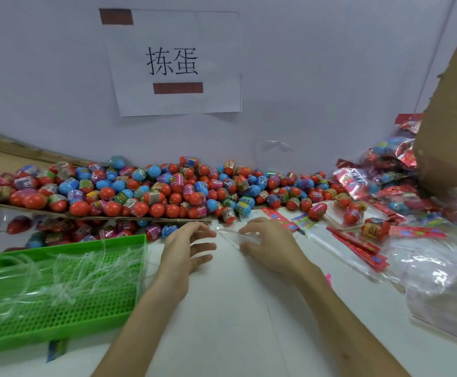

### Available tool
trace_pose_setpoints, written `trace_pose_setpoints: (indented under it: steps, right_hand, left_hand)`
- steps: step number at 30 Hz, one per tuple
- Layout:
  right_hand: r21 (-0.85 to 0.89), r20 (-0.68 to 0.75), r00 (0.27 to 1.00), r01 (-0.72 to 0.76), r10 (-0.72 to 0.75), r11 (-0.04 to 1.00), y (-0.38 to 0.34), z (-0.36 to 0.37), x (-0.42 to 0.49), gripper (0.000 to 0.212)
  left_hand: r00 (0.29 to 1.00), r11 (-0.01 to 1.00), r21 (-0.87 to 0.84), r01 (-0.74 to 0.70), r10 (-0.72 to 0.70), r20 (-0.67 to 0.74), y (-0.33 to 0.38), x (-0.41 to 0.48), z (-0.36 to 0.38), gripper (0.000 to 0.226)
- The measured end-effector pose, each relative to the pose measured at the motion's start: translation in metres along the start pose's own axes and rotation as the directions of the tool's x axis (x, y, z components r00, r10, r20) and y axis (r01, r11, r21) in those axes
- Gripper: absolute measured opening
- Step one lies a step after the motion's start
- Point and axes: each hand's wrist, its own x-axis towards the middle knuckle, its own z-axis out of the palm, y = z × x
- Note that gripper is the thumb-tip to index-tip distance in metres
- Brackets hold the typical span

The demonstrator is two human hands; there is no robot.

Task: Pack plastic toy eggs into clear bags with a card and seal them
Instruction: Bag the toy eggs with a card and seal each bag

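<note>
A big heap of red, blue and pink plastic toy eggs (167, 186) lies along the wall at the back of the white table (221, 308). In front of it, at the middle, a clear empty bag (231, 234) lies flat on the table. My right hand (268, 246) pinches the bag's right end, fingers curled on the plastic. My left hand (189, 246) hovers just left of the bag with its fingers spread and holds nothing. Red printed cards (358, 246) lie to the right on a pile of clear bags.
A green perforated plastic basket (58, 289) with clear plastic strips stands at the left front. Filled, sealed bags (390, 164) pile up at the back right beside a cardboard box (450, 131). A stack of clear bags (445, 289) lies at the right edge. A paper sign (175, 63) hangs on the wall.
</note>
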Motion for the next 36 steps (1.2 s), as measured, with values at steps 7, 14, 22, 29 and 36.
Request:
trace_pose_setpoints:
  steps: [7,14,22,29,36]
  right_hand:
    - [0.207,-0.117,0.990,-0.053,0.079,0.977,-0.001,0.002,0.005,0.031]
    - [0.314,-0.194,0.977,-0.020,0.085,0.949,-0.003,0.008,0.008,0.033]
    - [0.371,-0.330,0.929,0.289,-0.166,0.882,-0.015,0.002,-0.001,0.022]
    - [0.280,-0.249,0.905,0.409,-0.346,0.868,-0.027,0.005,-0.007,0.023]
    - [0.396,-0.373,0.921,0.264,-0.109,0.879,-0.023,-0.005,-0.003,0.037]
  left_hand:
    - [0.990,0.989,-0.101,0.104,-0.093,0.109,-0.008,0.001,0.003,0.025]
    - [0.958,0.985,-0.042,0.170,-0.155,0.240,-0.015,-0.001,0.005,0.040]
    - [0.939,0.985,-0.045,0.168,-0.146,0.312,-0.015,0.002,0.005,0.063]
    - [0.946,0.994,-0.054,0.091,-0.070,0.315,-0.017,0.004,0.005,0.032]
    - [0.972,0.996,-0.051,0.067,-0.053,0.228,-0.019,0.010,0.000,0.018]
